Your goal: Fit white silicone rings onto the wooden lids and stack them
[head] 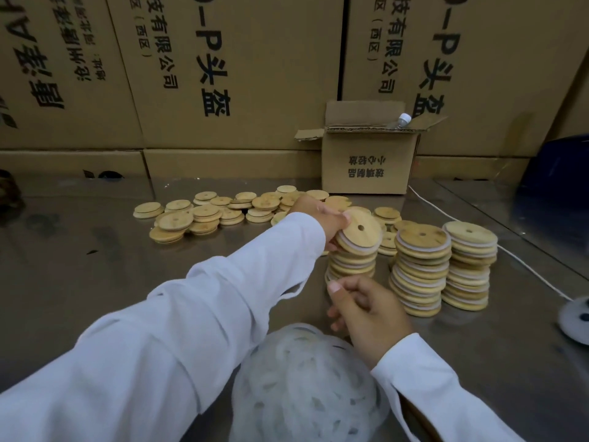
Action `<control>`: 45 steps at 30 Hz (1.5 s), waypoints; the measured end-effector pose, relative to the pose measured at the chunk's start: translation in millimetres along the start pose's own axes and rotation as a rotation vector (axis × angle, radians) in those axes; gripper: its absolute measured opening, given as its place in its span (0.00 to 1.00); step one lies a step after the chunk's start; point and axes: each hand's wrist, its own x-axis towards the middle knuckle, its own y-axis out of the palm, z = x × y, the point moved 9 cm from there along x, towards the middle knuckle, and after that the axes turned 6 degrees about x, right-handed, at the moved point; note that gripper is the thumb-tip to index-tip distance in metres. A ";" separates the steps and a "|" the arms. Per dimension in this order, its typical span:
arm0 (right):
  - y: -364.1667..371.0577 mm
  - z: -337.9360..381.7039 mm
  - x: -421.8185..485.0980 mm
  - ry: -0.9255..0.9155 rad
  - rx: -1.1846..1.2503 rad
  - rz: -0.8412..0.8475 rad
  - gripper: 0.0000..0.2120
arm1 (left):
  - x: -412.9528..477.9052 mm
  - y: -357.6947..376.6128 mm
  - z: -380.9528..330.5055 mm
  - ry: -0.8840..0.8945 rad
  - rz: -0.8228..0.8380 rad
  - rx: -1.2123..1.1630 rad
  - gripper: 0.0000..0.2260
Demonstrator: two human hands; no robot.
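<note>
Steel table (3 lid stacks) below cardboard cartons

Matt wooden lids on glossy metal table.

Head camera, single view: worn on the person's head, wide-angle, facing forward and down over a metal table. Both sleeves enter from the bottom edge, close up; a wall of cardboard boxes closes the far side.
</note>
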 end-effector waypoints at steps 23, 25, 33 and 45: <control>22.7 34.6 -17.8 -0.470 -1.160 0.107 0.13 | 94.8 -25.2 74.4 -0.156 -0.170 0.233 0.15; 19.2 34.1 -15.6 -0.482 -1.122 0.057 0.13 | 106.4 -11.4 75.1 -0.217 -0.136 0.229 0.23; 13.3 29.3 -9.9 -0.479 -1.193 0.047 0.14 | 130.0 6.3 80.7 -0.229 -0.123 0.144 0.25; 9.6 20.1 -6.2 -0.334 -0.876 0.232 0.14 | 15.8 -67.6 49.0 -0.015 -0.253 -0.216 0.03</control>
